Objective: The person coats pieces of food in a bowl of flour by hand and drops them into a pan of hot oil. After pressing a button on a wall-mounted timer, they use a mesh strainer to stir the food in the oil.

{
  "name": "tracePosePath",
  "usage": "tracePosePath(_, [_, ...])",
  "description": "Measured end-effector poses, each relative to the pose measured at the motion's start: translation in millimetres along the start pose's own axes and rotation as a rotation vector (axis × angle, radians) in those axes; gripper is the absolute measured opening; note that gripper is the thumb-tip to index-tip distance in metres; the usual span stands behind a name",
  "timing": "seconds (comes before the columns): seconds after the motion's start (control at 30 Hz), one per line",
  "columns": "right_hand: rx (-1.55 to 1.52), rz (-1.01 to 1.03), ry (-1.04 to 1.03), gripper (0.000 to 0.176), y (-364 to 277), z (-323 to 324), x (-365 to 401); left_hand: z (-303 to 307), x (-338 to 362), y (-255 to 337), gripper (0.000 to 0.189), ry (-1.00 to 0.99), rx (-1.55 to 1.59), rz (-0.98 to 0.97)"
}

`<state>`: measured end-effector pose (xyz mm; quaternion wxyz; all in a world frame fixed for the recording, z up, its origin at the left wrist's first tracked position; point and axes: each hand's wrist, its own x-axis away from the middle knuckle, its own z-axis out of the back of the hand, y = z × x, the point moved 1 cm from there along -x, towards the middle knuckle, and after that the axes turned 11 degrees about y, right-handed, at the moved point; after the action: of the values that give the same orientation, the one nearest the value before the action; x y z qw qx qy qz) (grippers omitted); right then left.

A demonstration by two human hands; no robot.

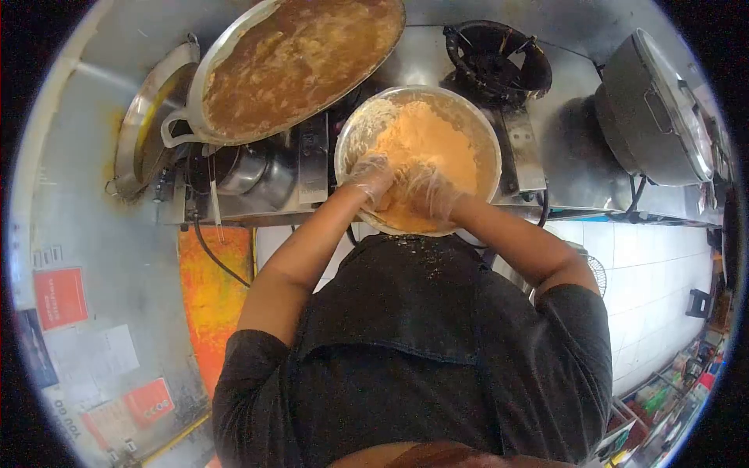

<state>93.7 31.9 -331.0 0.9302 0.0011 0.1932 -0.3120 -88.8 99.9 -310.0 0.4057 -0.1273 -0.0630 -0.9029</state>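
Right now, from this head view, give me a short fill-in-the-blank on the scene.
1. The left hand and right hand are both in the ____ mix in the bowl.
2. The big pan beyond the bowl holds ____ liquid.
3. The pot stands to the ____ of the bowl.
Missing: orange; brown; right.

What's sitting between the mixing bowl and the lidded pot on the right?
In the head view, bare steel stovetop separates the mixing bowl from the lidded pot; an empty gas burner stands just behind that stretch.
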Motion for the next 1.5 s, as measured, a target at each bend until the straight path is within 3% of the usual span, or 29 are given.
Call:
tracePosePath(0.07, [0.545,0.016,-0.093,0.038,-5.0,-11.9,-0.2,4.4,2.0,-2.4,0.023,-0.015,0.024,0.076])
tracePosePath(0.1, [0.545,0.019,-0.092,0.038,-6.7,6.5,-11.6,21.1,5.3,0.3,0.024,-0.036,0.145,0.185])
tracePosePath(0.17, [0.157,-0.304,-0.645,0.049,-0.3,61.8,-42.0,50.5,10.7,3.2,0.025,-0.05,0.266,0.293])
tracePosePath(0.2, [0.162,-0.303,-0.645,0.049,12.5,55.7,-35.2,61.5,13.0,4.9,0.026,-0.161,0.141,0.158])
tracePosePath(0.23, [0.128,-0.265,-0.492,0.047,29.6,46.0,-20.9,66.7,14.8,5.8,0.027,-0.27,0.015,0.023])
tracePosePath(0.3, [0.094,-0.221,-0.339,0.046,30.4,70.1,-22.5,67.5,18.0,4.9,0.029,-0.27,-0.093,-0.061])
tracePosePath(0.33, [-0.108,-0.404,-0.277,0.043,31.7,92.4,-22.0,67.0,19.9,4.8,0.031,-0.276,-0.202,-0.151])
tracePosePath(0.37, [-0.311,-0.585,-0.213,0.041,29.2,110.5,-24.3,57.0,20.2,2.0,0.031,-0.277,-0.2,-0.149])
tracePosePath(0.43, [-0.293,-0.541,-0.209,0.038,35.4,105.4,-16.1,30.7,18.1,-7.3,0.032,-0.025,0.422,0.326])
tracePosePath(0.5, [-0.273,-0.506,-0.2,0.036,54.9,81.3,2.4,52.2,20.2,-0.4,0.032,-0.092,0.338,0.289])
tracePosePath(0.57, [-0.211,-0.337,-0.341,0.03,81.6,34.9,26.1,65.9,22.1,4.6,0.033,-0.161,0.25,0.24])
tracePosePath(0.6, [-0.212,-0.347,-0.339,0.03,73.4,53.7,20.7,68.0,26.1,4.1,0.033,-0.06,0.066,0.129])
tracePosePath(0.67, [-0.031,-0.11,-0.485,0.027,49.4,97.8,3.4,79.6,28.0,6.5,0.034,0.037,-0.12,0.009])
tracePosePath(0.7, [0.026,-0.031,-0.529,0.026,44.4,103.1,3.3,90.5,27.2,6.7,0.033,0.046,0.081,0.134])
tracePosePath(0.73, [-0.122,-0.22,-0.373,0.025,50.2,84.7,14.8,100.7,27.3,7.1,0.033,0.055,0.28,0.259])
tracePosePath(0.77, [-0.268,-0.405,-0.21,0.024,53.9,68.3,23.1,108.8,29.3,6.5,0.033,0.052,0.274,0.252])
tracePosePath(0.8, [-0.268,-0.412,-0.204,0.024,54.3,52.2,28.0,116.7,32.8,3.7,0.03,0.119,0.385,0.189])
tracePosePath(0.83, [0.064,-0.254,-0.357,0.026,54.1,36.3,32.4,121.4,35.2,-0.2,0.028,0.186,0.495,0.126])
tracePosePath(0.9, [0.395,-0.098,-0.5,0.029,52.2,35.5,33.0,111.5,36.0,-14.4,0.027,0.296,0.503,0.038])
tracePosePath(0.97, [-0.028,-0.311,-0.451,0.021,54.1,54.1,29.9,110.4,36.2,-16.6,0.026,0.411,0.513,-0.046])
tracePosePath(1.03, [-0.221,-0.437,-0.381,0.022,51.0,85.6,17.5,126.7,47.0,-4.4,0.029,0.33,0.653,0.322])
tracePosePath(1.07, [-0.275,-0.494,-0.335,0.024,48.4,100.5,9.9,134.9,52.3,1.5,0.029,0.334,0.65,0.322])
tracePosePath(1.13, [-0.138,-0.55,-0.281,0.024,44.9,118.1,0.7,147.2,59.0,11.6,0.031,0.426,0.196,0.19])
tracePosePath(1.2, [-0.004,-0.604,-0.23,0.024,34.2,135.3,-10.1,139.5,53.3,15.1,0.035,0.383,0.144,0.203])
tracePosePath(1.3, [0.19,-0.706,-0.144,0.025,20.3,141.4,-33.4,104.8,34.2,24.3,0.035,0.364,0.434,0.373])
tracePosePath(1.33, [0.159,-0.649,-0.081,0.025,22.9,125.2,-38.7,62.1,13.5,19.2,0.027,0.414,1.023,0.493])
tracePosePath(1.4, [0.132,-0.586,-0.016,0.025,27.6,113.1,-44.7,46.4,-2.0,24.5,0.02,0.45,1.618,0.589])
tracePosePath(1.43, [0.017,-0.602,-0.023,0.023,28.9,110.3,-46.6,42.2,-4.7,27.5,0.022,0.555,1.477,0.444])
tracePosePath(1.5, [-0.099,-0.609,-0.033,0.022,40.8,92.6,-39.3,92.0,26.0,39.4,0.025,0.63,0.897,0.241])
